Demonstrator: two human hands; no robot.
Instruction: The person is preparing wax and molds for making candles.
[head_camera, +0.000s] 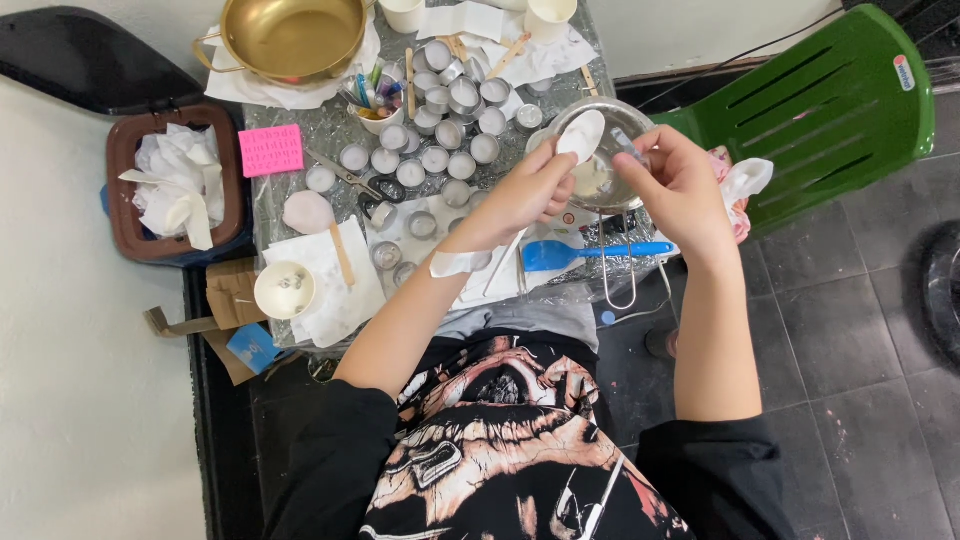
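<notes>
Hands over the clear glass bowl (598, 150) at the surface's right edge: I see left hand (530, 190) pinching a white oval wax piece (582, 135), right hand (675, 180) gripping something small, most round tin cups (450, 135) already filled.

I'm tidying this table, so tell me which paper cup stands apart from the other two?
The white paper cup at the table's near left corner, on tissue; the other two paper cups stand at the far edge.

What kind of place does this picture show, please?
Probably a home craft table for making small candles. Many small round metal cups, some filled with white wax, cover the foil-lined table. The left hand holds a white oval piece above a clear glass bowl.
</notes>
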